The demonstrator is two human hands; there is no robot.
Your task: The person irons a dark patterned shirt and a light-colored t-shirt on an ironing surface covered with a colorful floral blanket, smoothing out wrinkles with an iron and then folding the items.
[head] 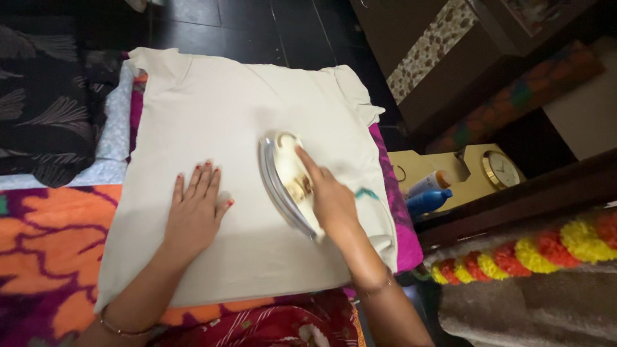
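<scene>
A: Head view: a cream T-shirt (225,128) lies spread flat over a padded surface covered with bright cloths, its neck end away from the person. The right hand (331,199) is wrapped round the handle of a cream electric iron (286,183), fingers clenched on it, forefinger stretched along the top.

B: And the left hand (193,212)?

A: Flat on the shirt, just beside the iron, fingers released and spread, grasping nothing. It pins the fabric down (red-painted nails, a thin bangle at the wrist).

B: Where is the iron on the garment?

A: On the right half of the body, soleplate down as far as I can tell, nose toward the neck end. Near its heel there is a small teal mark on the cloth.

B: So which step is this?

A: I judge it the pressing of the shirt's body, midway; the upper part looks smooth and the hem nearer the person is slightly shadowed. The next stroke would call for a steady glide with the left hand keeping the cloth taut and clear of the hot plate.

B: Anything nearby?

A: A blue spray bottle (429,200) and a small round clock (501,169) at the right, well apart from the shirt.
</scene>
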